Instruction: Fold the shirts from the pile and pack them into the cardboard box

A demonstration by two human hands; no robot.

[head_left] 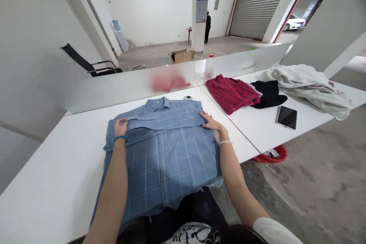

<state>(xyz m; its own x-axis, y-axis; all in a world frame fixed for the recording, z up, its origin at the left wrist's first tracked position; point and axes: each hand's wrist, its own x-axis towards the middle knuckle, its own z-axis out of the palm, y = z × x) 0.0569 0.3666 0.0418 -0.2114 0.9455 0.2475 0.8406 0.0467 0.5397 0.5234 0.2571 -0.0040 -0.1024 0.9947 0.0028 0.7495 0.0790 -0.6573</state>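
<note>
1. Closest to us, the lower hem of the blue shirt [166, 156] hangs off the near edge of the white tabletop [57, 167], by the person's lap. That end isn't folded yet.
2. Both forearms reach forward over the shirt, one along each flank, with the wrists roughly level.
3. The left hand [121, 126] is at the shirt's left edge. Its fingers are curled in, pinching the cloth where the folded sleeve [162, 123] starts.
4. The right hand [211, 122] is at the shirt's right edge. It lies palm down with fingers stretched flat, pressing the sleeve's other end and gripping nothing.
5. The sides look turned in, and the sleeve lies straight across, just below the collar [157, 103]. I'd call the folding about halfway, with the lengthwise fold left to do.
6. Right of the shirt lie a red plaid garment [230, 93], a black garment [268, 93], a dark tablet [286, 117] and a pale heap of cloth [311, 84]. A red basket [271, 155] sits on the floor below.
7. Beyond the shirt stands a frosted divider [114, 87]. Well behind that are an office chair [91, 66] and a cardboard box [181, 56].
</note>
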